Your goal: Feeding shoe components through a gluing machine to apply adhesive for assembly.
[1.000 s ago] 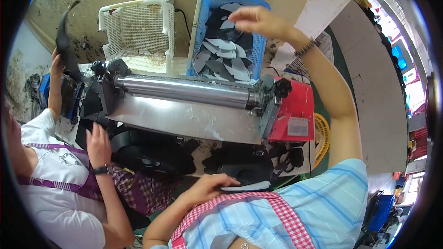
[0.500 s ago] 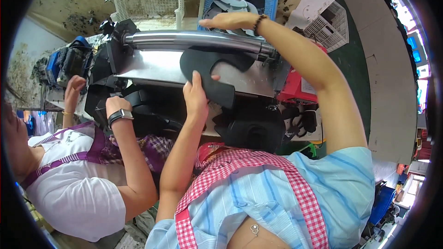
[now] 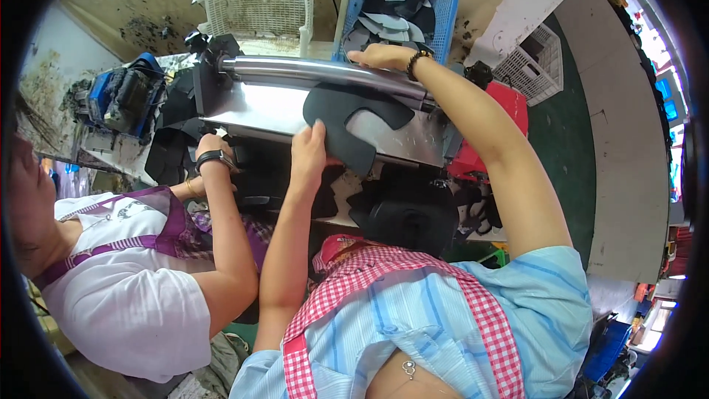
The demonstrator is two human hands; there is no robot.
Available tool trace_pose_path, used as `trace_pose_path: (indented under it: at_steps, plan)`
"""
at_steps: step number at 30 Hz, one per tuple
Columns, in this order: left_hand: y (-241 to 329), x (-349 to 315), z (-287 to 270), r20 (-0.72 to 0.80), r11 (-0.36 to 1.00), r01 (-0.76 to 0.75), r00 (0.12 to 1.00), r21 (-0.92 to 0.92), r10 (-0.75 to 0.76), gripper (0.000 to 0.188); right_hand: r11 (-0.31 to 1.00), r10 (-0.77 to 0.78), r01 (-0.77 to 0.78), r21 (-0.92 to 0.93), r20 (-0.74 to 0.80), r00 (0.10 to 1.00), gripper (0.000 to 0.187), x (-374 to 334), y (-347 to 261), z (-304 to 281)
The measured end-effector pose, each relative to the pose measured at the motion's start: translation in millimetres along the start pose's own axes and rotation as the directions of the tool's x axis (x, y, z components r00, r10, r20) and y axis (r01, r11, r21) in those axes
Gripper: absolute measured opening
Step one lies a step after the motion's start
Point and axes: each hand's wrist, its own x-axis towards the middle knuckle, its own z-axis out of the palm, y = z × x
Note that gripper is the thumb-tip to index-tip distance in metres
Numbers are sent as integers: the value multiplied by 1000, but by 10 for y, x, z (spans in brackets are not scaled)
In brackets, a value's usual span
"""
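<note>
My left hand (image 3: 309, 155) is closed on the near-left edge of a flat black U-shaped piece (image 3: 332, 114), thumb on top. The piece lies over the bright metal plate (image 3: 258, 107) of a machine, its far edge close to the steel roller (image 3: 295, 72); whether it touches the roller I cannot tell. My right hand (image 3: 384, 57) reaches across to the far side of the roller, near its right end. Its fingers are stretched out to the left with nothing in them. Whether it rests on the roller is unclear.
A blue basket (image 3: 444, 11) holding black and grey cut pieces stands behind the roller, beside a white basket (image 3: 255, 0). To the right are a red box (image 3: 509, 107) and a white crate (image 3: 543, 66). At left, a co-worker's hands (image 3: 214, 149) handle dark pieces.
The view has shifted slightly. My right hand has come down closer to the roller. The black piece has come slightly toward me, away from the roller. The co-worker's hands have moved lower.
</note>
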Motion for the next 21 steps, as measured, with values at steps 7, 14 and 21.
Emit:
trace_pose_path:
  at_steps: [7, 14, 21]
  plan:
    - [-83, -396, -334, 242, 977, 145, 965, -158, -104, 23, 995, -88, 88, -40, -3, 996, 72, -183, -204, 20]
    - [-214, -117, -351, 106, 996, 79, 991, 30, -82, 22, 986, -144, 147, -79, 41, 989, 77, -49, -203, 26]
    - [-172, -26, -182, -230, 990, -15, 973, -141, -18, 25, 990, -134, 128, 62, 104, 986, 81, -138, -476, 159]
